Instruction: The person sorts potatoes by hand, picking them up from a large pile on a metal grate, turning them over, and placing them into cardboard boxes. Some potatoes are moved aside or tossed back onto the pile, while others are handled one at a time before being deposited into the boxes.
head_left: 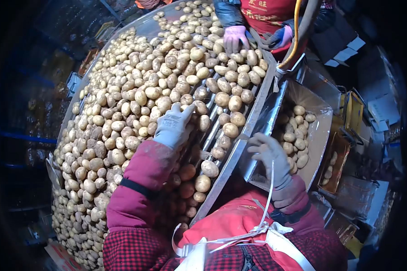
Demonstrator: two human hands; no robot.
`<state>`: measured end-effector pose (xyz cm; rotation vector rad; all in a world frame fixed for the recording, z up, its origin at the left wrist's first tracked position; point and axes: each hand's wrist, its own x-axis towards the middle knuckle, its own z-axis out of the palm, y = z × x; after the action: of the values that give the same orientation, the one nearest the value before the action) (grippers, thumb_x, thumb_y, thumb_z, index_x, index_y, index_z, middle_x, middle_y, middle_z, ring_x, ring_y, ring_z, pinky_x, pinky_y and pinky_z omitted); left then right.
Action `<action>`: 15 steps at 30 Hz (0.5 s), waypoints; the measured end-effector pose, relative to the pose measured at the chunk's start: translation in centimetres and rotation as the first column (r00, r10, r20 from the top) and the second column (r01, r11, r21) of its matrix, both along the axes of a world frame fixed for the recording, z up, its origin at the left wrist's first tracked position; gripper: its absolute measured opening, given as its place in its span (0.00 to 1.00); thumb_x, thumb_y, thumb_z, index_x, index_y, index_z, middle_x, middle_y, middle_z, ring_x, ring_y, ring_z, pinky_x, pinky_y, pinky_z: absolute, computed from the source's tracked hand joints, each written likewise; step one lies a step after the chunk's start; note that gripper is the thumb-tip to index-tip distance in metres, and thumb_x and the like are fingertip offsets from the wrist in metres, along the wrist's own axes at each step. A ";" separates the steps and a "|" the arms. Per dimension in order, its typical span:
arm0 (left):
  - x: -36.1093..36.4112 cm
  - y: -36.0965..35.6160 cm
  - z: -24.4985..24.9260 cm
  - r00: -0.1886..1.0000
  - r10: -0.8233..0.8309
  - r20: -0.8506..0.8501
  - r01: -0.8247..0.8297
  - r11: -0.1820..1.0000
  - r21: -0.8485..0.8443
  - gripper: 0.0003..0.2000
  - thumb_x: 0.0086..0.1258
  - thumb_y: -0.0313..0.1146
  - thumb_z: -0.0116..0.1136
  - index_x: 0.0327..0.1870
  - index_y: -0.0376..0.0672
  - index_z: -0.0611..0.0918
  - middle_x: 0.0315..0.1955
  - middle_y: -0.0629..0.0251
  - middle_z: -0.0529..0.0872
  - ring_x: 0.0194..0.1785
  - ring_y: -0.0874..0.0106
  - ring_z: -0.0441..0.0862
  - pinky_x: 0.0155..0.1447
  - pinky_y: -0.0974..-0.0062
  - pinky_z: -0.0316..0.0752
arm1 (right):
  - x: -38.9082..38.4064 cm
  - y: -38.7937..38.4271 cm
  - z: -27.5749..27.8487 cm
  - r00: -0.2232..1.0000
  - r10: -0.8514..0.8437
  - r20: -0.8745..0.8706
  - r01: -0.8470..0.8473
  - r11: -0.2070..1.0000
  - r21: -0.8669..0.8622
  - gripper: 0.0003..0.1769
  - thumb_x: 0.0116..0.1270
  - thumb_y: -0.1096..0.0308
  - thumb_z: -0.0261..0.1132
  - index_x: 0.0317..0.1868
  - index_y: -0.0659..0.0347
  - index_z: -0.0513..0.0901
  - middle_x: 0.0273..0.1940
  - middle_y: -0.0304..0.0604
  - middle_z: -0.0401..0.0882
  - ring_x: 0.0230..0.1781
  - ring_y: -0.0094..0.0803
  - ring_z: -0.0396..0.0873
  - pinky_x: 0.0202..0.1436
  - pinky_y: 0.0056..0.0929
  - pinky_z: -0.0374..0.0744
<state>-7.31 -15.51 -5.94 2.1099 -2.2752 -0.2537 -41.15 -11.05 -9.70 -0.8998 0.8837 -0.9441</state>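
On the left we see a big heap of potatoes [117, 126]. Our left hand [172, 128] rests on it, palm hidden, so we cannot tell if it holds anything. One oval potato [200, 107] lies at its two o'clock, just beside its fingers [188, 109] and nearer this hand, long side about ten to four. Our right hand [267, 153] has bent, spread fingers, nothing seen in them. At its two o'clock, more potatoes [299, 133] fill part of a box [320, 140].
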 end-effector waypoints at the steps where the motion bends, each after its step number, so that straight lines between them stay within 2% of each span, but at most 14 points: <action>1: 0.4 0.1 0.0 1.000 -0.006 -0.003 0.006 1.000 0.002 0.35 0.64 0.39 0.70 0.75 0.62 0.74 0.53 0.48 0.79 0.54 0.47 0.85 0.54 0.49 0.81 | -1.5 -0.1 0.7 0.984 -0.056 -0.171 0.054 0.998 -0.014 0.24 0.85 0.60 0.56 0.74 0.61 0.74 0.63 0.47 0.83 0.56 0.31 0.84 0.57 0.28 0.81; 2: 0.9 0.1 0.0 0.999 0.020 -0.038 -0.018 0.999 0.042 0.34 0.65 0.39 0.70 0.75 0.62 0.75 0.54 0.49 0.80 0.55 0.47 0.84 0.56 0.50 0.81 | -3.2 -0.1 0.3 0.973 -0.111 -0.204 0.100 0.993 -0.062 0.25 0.85 0.60 0.55 0.75 0.62 0.73 0.64 0.48 0.83 0.56 0.31 0.84 0.57 0.29 0.82; 4: 1.4 0.1 0.1 0.996 0.043 -0.078 -0.037 0.996 0.080 0.33 0.65 0.39 0.69 0.75 0.63 0.75 0.54 0.50 0.81 0.57 0.48 0.84 0.58 0.52 0.81 | -6.7 0.2 -0.6 0.957 -0.238 -0.164 0.236 0.971 -0.033 0.25 0.85 0.60 0.54 0.75 0.62 0.74 0.65 0.51 0.82 0.56 0.31 0.84 0.58 0.29 0.81; 6: 1.2 0.0 0.8 0.964 0.144 -0.223 -0.141 0.990 0.027 0.32 0.67 0.38 0.68 0.75 0.66 0.77 0.55 0.50 0.83 0.58 0.48 0.83 0.60 0.54 0.81 | -9.0 0.6 0.8 0.899 -0.329 -0.287 0.328 0.943 -0.055 0.26 0.84 0.59 0.54 0.75 0.62 0.73 0.66 0.51 0.82 0.57 0.32 0.84 0.59 0.30 0.81; 7: 0.6 0.0 1.2 0.928 0.182 -0.326 -0.175 0.983 0.050 0.31 0.70 0.36 0.69 0.76 0.59 0.76 0.56 0.54 0.85 0.56 0.57 0.86 0.58 0.61 0.82 | -9.7 0.7 1.7 0.847 -0.371 -0.381 0.381 0.923 -0.053 0.26 0.84 0.58 0.54 0.75 0.61 0.73 0.67 0.51 0.82 0.58 0.34 0.84 0.60 0.31 0.81; 8: -0.3 0.0 1.1 0.928 0.174 -0.329 -0.166 0.985 0.051 0.31 0.70 0.36 0.69 0.76 0.59 0.76 0.56 0.54 0.85 0.56 0.57 0.86 0.58 0.61 0.82 | -10.5 0.8 1.6 0.842 -0.378 -0.384 0.389 0.920 -0.054 0.26 0.84 0.58 0.54 0.75 0.61 0.73 0.67 0.51 0.82 0.58 0.34 0.84 0.60 0.31 0.81; 9: -1.7 0.1 0.8 0.810 0.120 -0.575 -0.097 0.993 0.070 0.32 0.71 0.36 0.70 0.77 0.54 0.76 0.57 0.56 0.84 0.54 0.63 0.86 0.57 0.64 0.83 | -11.3 0.9 1.5 0.811 -0.442 -0.384 0.455 0.888 -0.061 0.26 0.84 0.58 0.54 0.76 0.60 0.73 0.67 0.51 0.81 0.60 0.36 0.83 0.61 0.31 0.81; 10: -3.5 0.5 0.5 0.623 0.077 -0.778 -0.029 0.997 0.076 0.32 0.72 0.36 0.70 0.77 0.50 0.75 0.58 0.58 0.84 0.52 0.69 0.85 0.55 0.68 0.83 | -12.4 1.1 1.3 0.776 -0.499 -0.386 0.516 0.854 -0.067 0.26 0.84 0.58 0.53 0.76 0.59 0.73 0.68 0.51 0.81 0.61 0.37 0.83 0.61 0.32 0.81; 12: -8.7 1.5 4.8 0.359 0.197 -0.912 0.156 0.951 0.267 0.33 0.73 0.36 0.71 0.78 0.43 0.73 0.61 0.59 0.83 0.52 0.74 0.84 0.55 0.73 0.83 | -13.9 1.3 0.8 0.791 -0.478 -0.381 0.484 0.870 -0.087 0.26 0.85 0.57 0.53 0.76 0.59 0.72 0.70 0.52 0.79 0.62 0.40 0.83 0.62 0.33 0.81; 14: -11.4 1.1 6.7 0.482 -0.093 -0.871 0.296 0.953 0.063 0.35 0.71 0.46 0.71 0.77 0.44 0.74 0.61 0.46 0.84 0.64 0.56 0.83 0.66 0.60 0.79 | -14.7 1.5 0.6 0.761 -0.521 -0.387 0.523 0.845 -0.108 0.27 0.85 0.55 0.54 0.77 0.58 0.71 0.71 0.52 0.77 0.62 0.40 0.83 0.62 0.34 0.81; 15: -11.9 0.4 7.4 0.466 -0.097 -0.880 0.289 0.956 0.047 0.35 0.71 0.47 0.70 0.77 0.44 0.73 0.62 0.44 0.83 0.64 0.53 0.82 0.67 0.59 0.77 | -15.6 1.6 0.0 0.755 -0.545 -0.364 0.549 0.829 -0.104 0.27 0.86 0.54 0.54 0.77 0.58 0.71 0.71 0.50 0.77 0.63 0.40 0.83 0.62 0.34 0.81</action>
<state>-19.23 -15.13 1.47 1.2006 -1.8088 -1.2747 -56.76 -9.43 -9.67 -0.8401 1.5459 -1.2884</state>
